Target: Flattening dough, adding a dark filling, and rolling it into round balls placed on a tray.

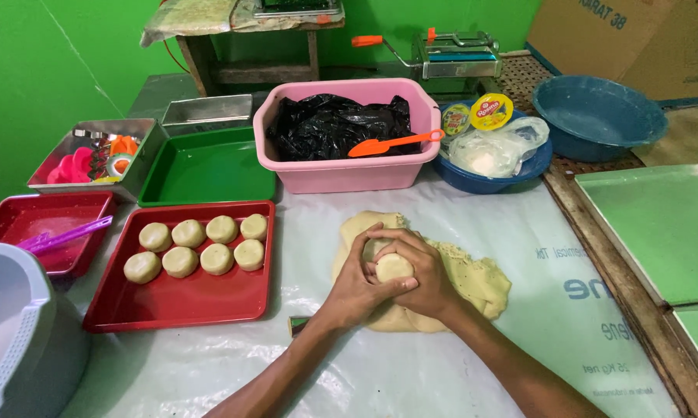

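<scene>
Pale round dough ball [394,267], smooth, cupped between both hands [391,279]; underside hidden.

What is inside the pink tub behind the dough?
The pink tub holds a crumpled black plastic bag; an orange spatula rests across its rim. The bag covers whatever lies beneath.

Your hands cup a small round dough ball [393,267], pale cream and smooth, its flattened top facing up between your fingers. Your left hand [358,282] wraps it from the near side, your right hand [422,271] from the far side, both touching it. Beneath them lies the dough sheet [476,282], a flat, uneven, pale yellow slab with ragged edges, resting on the desk [519,232].
</scene>
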